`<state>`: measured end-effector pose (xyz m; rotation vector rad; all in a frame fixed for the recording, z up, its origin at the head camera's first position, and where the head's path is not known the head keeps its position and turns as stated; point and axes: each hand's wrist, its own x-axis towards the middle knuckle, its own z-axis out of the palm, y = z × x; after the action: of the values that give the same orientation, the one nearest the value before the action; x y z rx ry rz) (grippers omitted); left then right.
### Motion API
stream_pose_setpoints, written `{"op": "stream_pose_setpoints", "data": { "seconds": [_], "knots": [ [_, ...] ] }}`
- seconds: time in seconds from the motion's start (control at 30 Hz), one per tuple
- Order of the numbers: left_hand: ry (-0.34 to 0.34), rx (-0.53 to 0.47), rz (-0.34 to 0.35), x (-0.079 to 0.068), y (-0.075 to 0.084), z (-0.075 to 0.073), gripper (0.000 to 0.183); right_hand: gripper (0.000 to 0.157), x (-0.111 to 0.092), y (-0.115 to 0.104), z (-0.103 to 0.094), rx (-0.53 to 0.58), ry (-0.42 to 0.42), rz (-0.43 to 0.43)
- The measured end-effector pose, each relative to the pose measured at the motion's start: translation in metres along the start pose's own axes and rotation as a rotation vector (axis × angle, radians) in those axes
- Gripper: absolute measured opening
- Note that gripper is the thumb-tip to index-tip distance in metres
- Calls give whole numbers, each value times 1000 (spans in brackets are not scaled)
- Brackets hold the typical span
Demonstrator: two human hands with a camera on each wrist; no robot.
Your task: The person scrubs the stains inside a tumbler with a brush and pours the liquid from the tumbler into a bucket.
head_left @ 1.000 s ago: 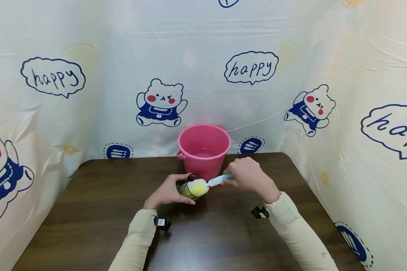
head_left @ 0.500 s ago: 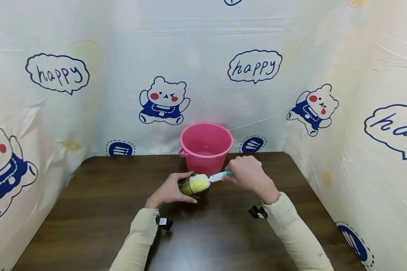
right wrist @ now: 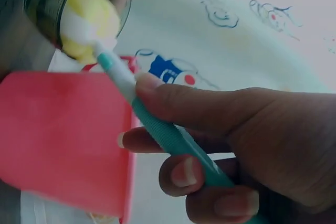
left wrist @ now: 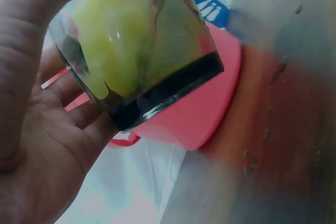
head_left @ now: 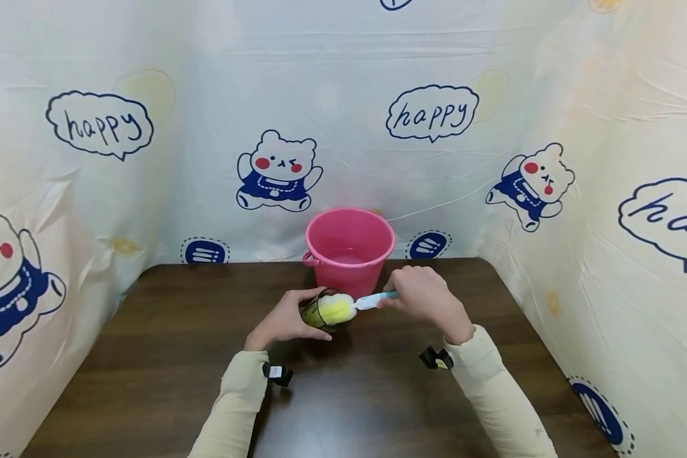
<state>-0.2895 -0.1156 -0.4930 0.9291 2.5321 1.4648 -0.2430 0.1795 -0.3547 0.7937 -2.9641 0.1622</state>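
My left hand grips a dark-tinted clear glass, tilted with its mouth toward the right. Inside it sits the yellow and white sponge head of a bottle brush, its white end poking out of the rim in the head view. The brush's teal and white handle is held by my right hand, with thumb and fingers curled round it. In the left wrist view, yellow sponge shows through the glass wall, close to the dark thick base.
Just behind the glass a pink bucket stands at the table's far edge; some liquid seems to lie in its bottom. The brown wooden table stretches to both sides. A printed curtain hangs at the back and sides.
The view has shifted slightly. Both hands keep their hold on glass and brush; the brush handle's angle has changed a little, and the sponge stays in the glass.
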Motion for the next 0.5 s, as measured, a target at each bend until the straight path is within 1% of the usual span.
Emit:
{"op": "stream_pose_setpoints", "data": {
  "seconds": [0.1,0.2,0.3,0.37,0.43,0.5],
  "knots": [
    [16,9,-22,-1,2,-3,92,18,0,1,0,18,-5,-39],
    [18,2,-37,-2,3,-4,91,16,2,4,2,-7,57,-78],
    [21,-1,-38,-2,2,-3,91,18,4,6,6,-42,100,-67],
    [20,4,-44,-3,2,-4,92,19,4,5,7,-46,83,-54],
    [22,13,-45,-3,3,-4,92,19,2,2,5,-25,47,-53],
    [10,10,-36,-2,4,-3,92,17,1,1,2,-14,19,-56]
  ]
}}
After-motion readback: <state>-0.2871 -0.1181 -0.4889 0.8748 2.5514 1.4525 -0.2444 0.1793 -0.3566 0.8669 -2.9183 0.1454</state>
